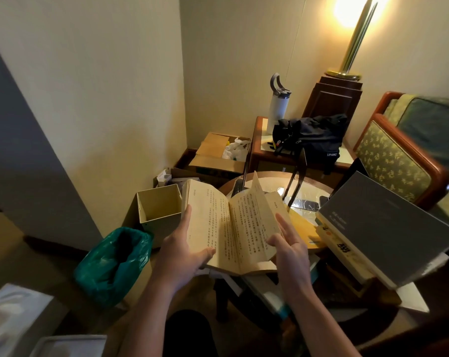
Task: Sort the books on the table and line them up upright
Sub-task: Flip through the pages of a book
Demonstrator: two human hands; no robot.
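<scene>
Crowding round glass table [305, 188]: books [388, 228], lamp [357, 39] in rm corner

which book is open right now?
The cream-paged book held between both hands. The grey-covered book and those stacked under it at right are closed.

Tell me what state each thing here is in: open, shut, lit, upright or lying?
Book in hands: open, pages fanned, one standing up.
Left hand: grip on the book's left edge.
Right hand: fingers spread against the right pages.
Grey book: shut, lying tilted on a stack.
Lamp: lit.
White bottle: upright, lid closed.
Cardboard box: flaps open.
Dark bag: slumped on the side table.
</scene>
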